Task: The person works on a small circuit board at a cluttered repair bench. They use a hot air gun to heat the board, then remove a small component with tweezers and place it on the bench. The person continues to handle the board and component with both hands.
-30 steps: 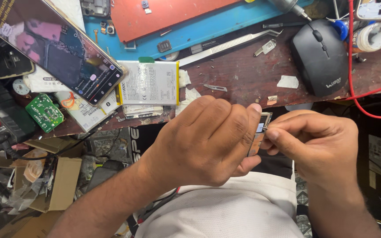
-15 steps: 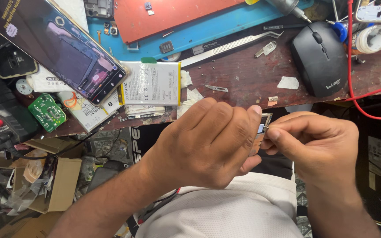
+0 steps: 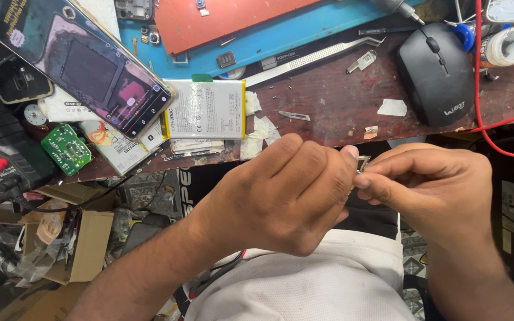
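Observation:
My left hand [image 3: 281, 190] and my right hand [image 3: 435, 187] meet in front of the desk edge, above my lap. Between their fingertips sits a small metal tray-like part [image 3: 362, 164], mostly hidden by the fingers. Both hands pinch it, left from the left side, right from the right. On the desk behind lie a white phone battery [image 3: 204, 109], a phone [image 3: 84, 65] lying flat with its lit screen up, and metal tweezers [image 3: 313, 58].
A black mouse [image 3: 435, 71] rests at the right of the worn wooden desk [image 3: 334, 110]. A blue mat [image 3: 304, 32] carries a red panel [image 3: 221, 21]. A green circuit board [image 3: 65, 148] lies left. Red cable [image 3: 495, 128] curves at right. Cardboard boxes [image 3: 84, 244] sit below left.
Both hands stay together on the small part, shifting only slightly; the view has drifted a little.

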### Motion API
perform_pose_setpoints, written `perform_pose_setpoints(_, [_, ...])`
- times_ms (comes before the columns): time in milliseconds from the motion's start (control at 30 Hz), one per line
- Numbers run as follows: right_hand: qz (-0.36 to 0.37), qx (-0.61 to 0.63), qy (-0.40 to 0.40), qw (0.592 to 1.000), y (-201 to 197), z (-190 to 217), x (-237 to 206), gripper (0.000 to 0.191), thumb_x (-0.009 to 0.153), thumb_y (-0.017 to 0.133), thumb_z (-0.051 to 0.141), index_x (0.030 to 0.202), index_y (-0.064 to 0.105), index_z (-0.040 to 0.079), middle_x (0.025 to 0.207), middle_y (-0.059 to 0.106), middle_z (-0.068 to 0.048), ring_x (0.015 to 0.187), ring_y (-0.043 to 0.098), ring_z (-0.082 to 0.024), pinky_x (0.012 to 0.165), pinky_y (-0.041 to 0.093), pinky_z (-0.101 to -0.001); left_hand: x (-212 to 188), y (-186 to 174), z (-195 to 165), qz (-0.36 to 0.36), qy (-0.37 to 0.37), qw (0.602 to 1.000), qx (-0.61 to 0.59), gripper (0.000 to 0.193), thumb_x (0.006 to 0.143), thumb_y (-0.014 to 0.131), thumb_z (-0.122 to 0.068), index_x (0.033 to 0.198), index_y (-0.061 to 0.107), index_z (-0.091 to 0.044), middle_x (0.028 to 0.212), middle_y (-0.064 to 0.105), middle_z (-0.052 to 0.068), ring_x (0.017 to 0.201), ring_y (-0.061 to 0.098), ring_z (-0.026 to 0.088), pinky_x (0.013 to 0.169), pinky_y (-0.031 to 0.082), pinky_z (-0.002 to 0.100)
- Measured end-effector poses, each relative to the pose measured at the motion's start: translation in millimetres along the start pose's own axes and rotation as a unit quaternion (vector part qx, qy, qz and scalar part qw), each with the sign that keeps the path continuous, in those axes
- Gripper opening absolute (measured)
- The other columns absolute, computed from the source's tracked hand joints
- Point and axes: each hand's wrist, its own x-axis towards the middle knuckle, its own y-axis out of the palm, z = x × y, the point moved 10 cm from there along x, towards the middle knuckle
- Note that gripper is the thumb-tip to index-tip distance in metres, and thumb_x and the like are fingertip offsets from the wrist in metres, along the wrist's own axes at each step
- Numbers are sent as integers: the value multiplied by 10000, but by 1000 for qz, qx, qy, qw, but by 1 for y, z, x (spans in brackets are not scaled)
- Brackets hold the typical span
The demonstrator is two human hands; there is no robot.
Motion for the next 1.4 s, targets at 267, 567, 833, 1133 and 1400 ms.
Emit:
perform_pose_setpoints(267, [-12, -153, -193, 969, 17, 52, -5, 112, 795, 817, -29, 823, 709, -28, 820, 720, -86, 704, 666, -92, 547, 474, -187, 1, 0, -7, -11, 34, 997, 68, 139, 947, 691, -38, 1021, 719, 76, 844, 603, 27, 805, 605, 135, 759, 503, 261])
perform_pose_setpoints(567, [6, -251, -364, 897, 40, 87, -27, 152, 783, 819, -22, 764, 669, -18, 749, 677, -104, 627, 655, -185, 554, 522, -291, -3, 8, -2, 17, 20, 999, 35, 193, 986, 681, -62, 1068, 700, 112, 914, 617, 72, 830, 608, 178, 763, 514, 305])
perform_pose_setpoints(833, [-115, -152, -262, 946, -22, 48, -28, 160, 874, 809, -29, 815, 660, -28, 828, 712, -143, 655, 663, -144, 571, 517, -213, -12, 3, 28, -15, -87, 981, -172, 671, 1002, 669, -525, 1183, 652, 121, 972, 591, 124, 819, 584, 261, 737, 518, 382])
perform_pose_setpoints(1133, [-94, 42, -188, 977, -38, 1, -33, 164, 985, 774, 16, 901, 653, -59, 962, 703, -257, 727, 729, -231, 674, 623, -290, -13, -2, 13, -21, -54, 983, -177, 589, 1030, 680, -434, 1189, 650, 132, 998, 586, 121, 871, 605, 245, 774, 536, 378])
perform_pose_setpoints(1400, [6, 344, -116, 932, -25, -15, -58, 292, 1049, 753, 67, 858, 559, -40, 1146, 680, -393, 975, 760, -367, 873, 657, -450, -11, -10, 16, -66, -125, 936, -323, 647, 947, 783, -464, 1121, 649, 145, 929, 611, 142, 810, 628, 272, 698, 528, 386])
